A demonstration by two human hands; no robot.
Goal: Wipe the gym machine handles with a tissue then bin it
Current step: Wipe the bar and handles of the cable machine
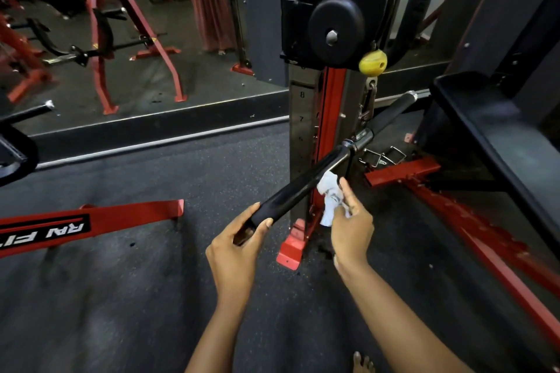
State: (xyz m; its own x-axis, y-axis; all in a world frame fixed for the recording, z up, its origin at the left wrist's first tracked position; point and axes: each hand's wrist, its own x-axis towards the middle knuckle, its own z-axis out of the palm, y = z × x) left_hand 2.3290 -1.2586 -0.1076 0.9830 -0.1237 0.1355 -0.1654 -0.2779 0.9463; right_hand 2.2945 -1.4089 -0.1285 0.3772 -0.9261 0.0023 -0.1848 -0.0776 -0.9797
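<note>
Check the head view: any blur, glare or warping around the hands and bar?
Head view: left hand, right hand, tissue and bar read fairly sharp; a glare streak runs along the bar; the black platform at right is smeared; edges bend, wide-angle; the background is dim.

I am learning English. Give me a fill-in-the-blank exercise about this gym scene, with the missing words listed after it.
1. The left hand grips the near end of the bar handle, which is ___ in colour.
2. The right hand holds a tissue of ___ colour against that handle.
3. On the column behind the handle, the number printed above 7 is ___.
4. The ball hanging above the handle is ___.

Missing words: black; white; 8; yellow
</note>
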